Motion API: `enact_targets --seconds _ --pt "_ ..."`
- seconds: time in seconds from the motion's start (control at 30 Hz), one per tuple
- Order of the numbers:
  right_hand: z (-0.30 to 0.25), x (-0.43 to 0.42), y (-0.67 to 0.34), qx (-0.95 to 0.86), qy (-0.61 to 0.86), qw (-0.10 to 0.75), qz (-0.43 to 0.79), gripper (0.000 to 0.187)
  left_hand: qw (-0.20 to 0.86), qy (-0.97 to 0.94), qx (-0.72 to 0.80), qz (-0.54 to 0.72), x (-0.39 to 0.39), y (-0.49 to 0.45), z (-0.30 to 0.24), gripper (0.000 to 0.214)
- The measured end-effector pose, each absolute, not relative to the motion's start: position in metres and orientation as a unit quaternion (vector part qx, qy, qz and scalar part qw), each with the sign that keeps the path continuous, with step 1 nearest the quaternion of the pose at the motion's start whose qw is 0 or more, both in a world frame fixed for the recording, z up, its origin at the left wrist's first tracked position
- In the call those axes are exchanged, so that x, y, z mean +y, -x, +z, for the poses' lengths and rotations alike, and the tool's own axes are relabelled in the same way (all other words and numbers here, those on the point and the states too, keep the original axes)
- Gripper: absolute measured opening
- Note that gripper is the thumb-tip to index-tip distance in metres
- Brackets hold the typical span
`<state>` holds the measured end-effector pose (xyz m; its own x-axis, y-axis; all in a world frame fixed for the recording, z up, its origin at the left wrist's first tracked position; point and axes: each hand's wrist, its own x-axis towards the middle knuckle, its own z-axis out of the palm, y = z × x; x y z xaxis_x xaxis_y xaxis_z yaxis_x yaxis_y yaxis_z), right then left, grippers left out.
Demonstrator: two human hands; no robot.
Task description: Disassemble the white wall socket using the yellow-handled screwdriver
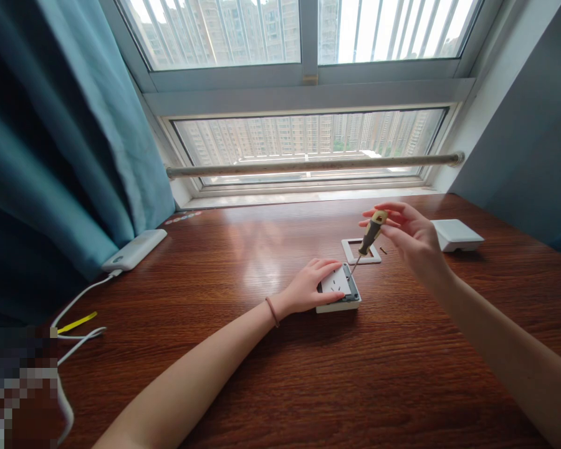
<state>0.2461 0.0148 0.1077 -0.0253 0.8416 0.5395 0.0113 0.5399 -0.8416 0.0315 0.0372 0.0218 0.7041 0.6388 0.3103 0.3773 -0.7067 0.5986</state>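
Observation:
A white wall socket [340, 288] lies on the wooden desk [308, 374]. My left hand [308, 284] rests on its left part, fingers pressed flat over its top. My right hand [409, 234] is closed on a screwdriver [369, 238] with a yellow and black handle. The screwdriver tilts down to the left and its tip meets the socket's right edge. A white cover frame [361, 251] lies just behind the socket, and a small screw [383, 251] lies beside it.
A white box [455, 235] stands at the right. A white power bank [134, 249] with a white cable [81, 296] lies at the left, near a teal curtain [65, 137]. A yellow strip [77, 322] lies by the cable. A window [303, 143] runs behind the desk.

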Motion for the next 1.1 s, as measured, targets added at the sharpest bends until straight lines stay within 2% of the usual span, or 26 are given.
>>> enact_targets --seconds 0.1,0.3,0.53,0.63,0.73,0.83,0.97,1.1 --pt "0.1081 0.0151 -0.2456 -0.630 0.333 0.609 0.348 0.020 0.257 -0.886 0.286 0.258 0.0370 -0.0315 0.0218 0.061" --pt "0.1054 0.0223 -0.2484 -0.634 0.375 0.628 0.249 0.027 0.252 -0.889 0.282 0.257 0.0368 -0.0313 0.0225 0.061" --pt "0.1069 0.0158 -0.2458 -0.627 0.329 0.606 0.363 0.025 0.252 -0.889 0.285 0.255 0.0369 -0.0314 0.0230 0.062" --pt "0.1050 0.0193 -0.2458 -0.632 0.348 0.615 0.319 0.022 0.255 -0.887 0.285 0.258 0.0366 -0.0313 0.0232 0.061" --pt "0.1031 0.0233 -0.2473 -0.631 0.365 0.624 0.280 0.030 0.254 -0.888 0.284 0.257 0.0368 -0.0310 0.0230 0.061" --pt "0.1038 0.0217 -0.2477 -0.619 0.354 0.625 0.319 0.035 0.256 -0.887 0.284 0.259 0.0371 -0.0311 0.0224 0.061" --pt "0.1066 0.0151 -0.2452 -0.615 0.327 0.607 0.382 0.027 0.256 -0.886 0.284 0.261 0.0374 -0.0312 0.0217 0.061" --pt "0.1055 0.0172 -0.2440 -0.627 0.334 0.611 0.349 0.022 0.253 -0.888 0.283 0.259 0.0374 -0.0309 0.0217 0.062"
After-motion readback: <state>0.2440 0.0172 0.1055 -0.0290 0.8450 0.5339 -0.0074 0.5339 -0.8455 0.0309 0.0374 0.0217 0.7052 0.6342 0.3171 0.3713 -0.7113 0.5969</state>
